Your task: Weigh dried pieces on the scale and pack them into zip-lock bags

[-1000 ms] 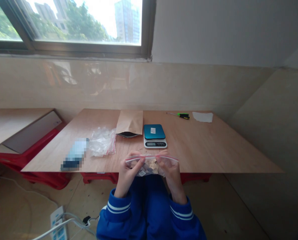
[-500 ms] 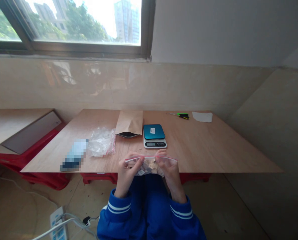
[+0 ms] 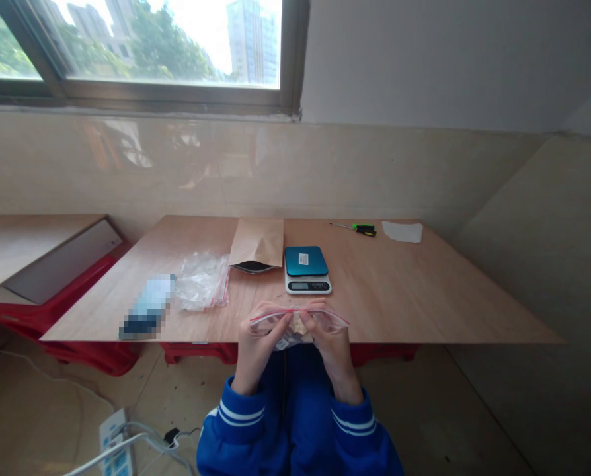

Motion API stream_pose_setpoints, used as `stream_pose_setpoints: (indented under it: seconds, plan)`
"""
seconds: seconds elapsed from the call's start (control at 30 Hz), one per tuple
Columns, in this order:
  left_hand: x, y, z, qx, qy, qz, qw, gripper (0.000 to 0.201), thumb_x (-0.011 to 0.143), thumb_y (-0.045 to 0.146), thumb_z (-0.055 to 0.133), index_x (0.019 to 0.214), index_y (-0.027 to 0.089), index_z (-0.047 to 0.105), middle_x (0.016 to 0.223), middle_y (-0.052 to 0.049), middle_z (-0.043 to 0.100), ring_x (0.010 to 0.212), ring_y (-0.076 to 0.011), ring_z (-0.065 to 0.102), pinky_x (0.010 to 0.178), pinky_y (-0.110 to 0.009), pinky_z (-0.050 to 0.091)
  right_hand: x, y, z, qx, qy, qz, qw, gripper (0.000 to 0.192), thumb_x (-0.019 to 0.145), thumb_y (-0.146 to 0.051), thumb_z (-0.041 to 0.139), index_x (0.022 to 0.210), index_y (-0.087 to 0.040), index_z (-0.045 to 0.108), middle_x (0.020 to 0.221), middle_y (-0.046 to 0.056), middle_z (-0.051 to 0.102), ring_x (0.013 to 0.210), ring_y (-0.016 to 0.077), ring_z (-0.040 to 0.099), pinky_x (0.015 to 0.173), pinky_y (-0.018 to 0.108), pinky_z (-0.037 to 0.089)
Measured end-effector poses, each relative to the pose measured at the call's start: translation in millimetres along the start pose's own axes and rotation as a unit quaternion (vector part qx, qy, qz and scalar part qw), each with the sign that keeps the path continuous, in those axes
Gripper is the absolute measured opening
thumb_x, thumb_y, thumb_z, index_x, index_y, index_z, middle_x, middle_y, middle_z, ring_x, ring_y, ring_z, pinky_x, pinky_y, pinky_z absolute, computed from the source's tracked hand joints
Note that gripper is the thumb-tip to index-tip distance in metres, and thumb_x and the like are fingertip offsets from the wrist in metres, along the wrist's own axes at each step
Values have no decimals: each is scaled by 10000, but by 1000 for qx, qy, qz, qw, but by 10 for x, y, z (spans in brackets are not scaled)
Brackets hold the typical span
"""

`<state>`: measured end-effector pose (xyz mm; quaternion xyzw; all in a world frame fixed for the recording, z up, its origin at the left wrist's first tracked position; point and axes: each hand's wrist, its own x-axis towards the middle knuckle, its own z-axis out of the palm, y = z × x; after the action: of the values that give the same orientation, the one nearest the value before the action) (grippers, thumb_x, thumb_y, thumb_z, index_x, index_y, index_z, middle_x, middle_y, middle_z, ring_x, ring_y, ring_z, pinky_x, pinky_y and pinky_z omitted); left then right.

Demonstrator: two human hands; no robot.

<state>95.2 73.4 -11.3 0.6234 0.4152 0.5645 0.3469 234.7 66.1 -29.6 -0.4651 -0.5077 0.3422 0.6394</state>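
Observation:
A clear zip-lock bag [image 3: 295, 334] with a red strip along its top hangs at the table's front edge. Small pale pieces show inside it, too small to name. My left hand [image 3: 260, 340] pinches the strip just left of its middle, thumb on the near side. Opposite it, my right hand [image 3: 328, 337] pinches the strip a little right of the middle. Both thumbs are close together, and the fingers behind the bag are partly hidden. Beyond the hands stands a digital scale [image 3: 306, 270] with a blue top plate and a white label.
Left of the scale lies a brown paper pouch [image 3: 258, 243], its dark mouth facing me. Further left are clear plastic bags [image 3: 201, 283] and a blurred-out phone [image 3: 149, 306]. Screwdrivers [image 3: 362, 229] and a white paper [image 3: 402, 231] lie at the back right. A power strip [image 3: 116, 441] is on the floor.
Both hands have slid inward along the bag's strip, so the thumbs are nearer each other. The bag's top now bows, its ends drooping. The things on the table have not moved.

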Motion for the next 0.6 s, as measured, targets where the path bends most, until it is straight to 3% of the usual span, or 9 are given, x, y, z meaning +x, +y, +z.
stream_pose_setpoints:
  seconds: [0.33, 0.6]
  plan:
    - [-26, -107, 73, 49, 27, -12, 998, 164, 841, 331, 641, 829, 177, 695, 781, -33, 708, 684, -142, 661, 641, -234, 517, 18, -20, 115, 57, 0, 70, 996, 140, 760, -318, 727, 768, -182, 692, 756, 30, 713, 759, 186, 675, 742, 307, 545]
    - [41, -192, 205, 55, 53, -48, 996, 224, 848, 395, 627, 871, 183, 692, 751, -21, 717, 650, -145, 664, 619, -229, 503, 100, 79, 136, 42, 43, 64, 996, 238, 780, -414, 712, 796, -177, 707, 777, 45, 726, 757, 191, 678, 724, 301, 548]
